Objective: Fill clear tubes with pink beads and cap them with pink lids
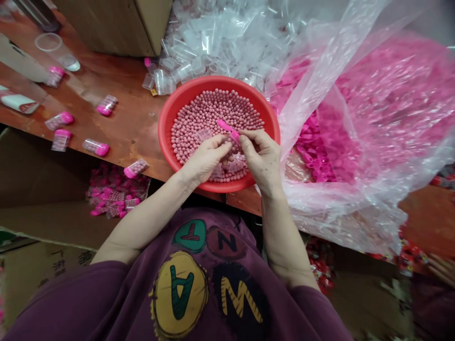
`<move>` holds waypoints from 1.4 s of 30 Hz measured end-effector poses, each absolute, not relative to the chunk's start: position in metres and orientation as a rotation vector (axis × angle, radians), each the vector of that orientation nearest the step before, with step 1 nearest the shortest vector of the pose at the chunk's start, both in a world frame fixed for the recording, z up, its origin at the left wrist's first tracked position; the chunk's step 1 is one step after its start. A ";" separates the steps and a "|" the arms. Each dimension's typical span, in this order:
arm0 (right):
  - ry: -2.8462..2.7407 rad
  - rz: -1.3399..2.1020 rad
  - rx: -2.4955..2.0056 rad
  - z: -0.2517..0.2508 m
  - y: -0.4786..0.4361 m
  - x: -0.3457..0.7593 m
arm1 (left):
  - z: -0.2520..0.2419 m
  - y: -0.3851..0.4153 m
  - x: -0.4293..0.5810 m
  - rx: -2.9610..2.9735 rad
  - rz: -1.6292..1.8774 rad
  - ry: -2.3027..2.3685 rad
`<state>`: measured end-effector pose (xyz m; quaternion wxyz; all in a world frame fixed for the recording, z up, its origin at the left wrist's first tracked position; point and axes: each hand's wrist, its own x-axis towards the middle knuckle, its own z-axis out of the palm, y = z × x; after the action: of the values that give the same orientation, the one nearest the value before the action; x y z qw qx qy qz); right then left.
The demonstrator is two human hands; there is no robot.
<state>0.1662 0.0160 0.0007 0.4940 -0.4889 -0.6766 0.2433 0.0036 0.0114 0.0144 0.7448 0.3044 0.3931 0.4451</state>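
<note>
A red plastic bowl (164,128) full of pink beads (209,106) sits at the table edge in front of me. Over it, both my hands meet around one small piece. My left hand (206,160) is closed around a small clear bottle, mostly hidden by the fingers, with beads showing near it. My right hand (263,158) pinches a bright pink flip cap (233,135) at the bottle's mouth; its lid (224,125) stands open to the left. Whether the cap is fully seated I cannot tell. Some clear bottles (203,134) lie among the beads.
Clear empty bottles (227,42) are heaped behind the bowl. A plastic bag (377,109) of pink caps (314,147) lies right. Several filled bottles (95,147) are scattered left. Below stands a carton (42,189) with more filled bottles (113,196). Another person's hand (442,269) shows far right.
</note>
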 end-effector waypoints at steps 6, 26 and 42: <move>-1.806 0.349 -1.161 0.001 0.009 0.157 | 0.019 0.007 0.007 0.675 1.093 0.949; -1.574 0.949 -1.180 0.000 0.031 0.167 | 0.018 0.004 0.000 0.684 0.921 0.698; -2.043 0.300 -1.167 -0.014 0.006 0.177 | 0.016 0.014 -0.003 0.406 0.847 0.728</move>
<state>0.1767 0.0061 -0.0141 0.3755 -0.4559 -0.7984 0.1172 -0.0029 0.0141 0.0165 0.8287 0.1910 0.3428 0.3989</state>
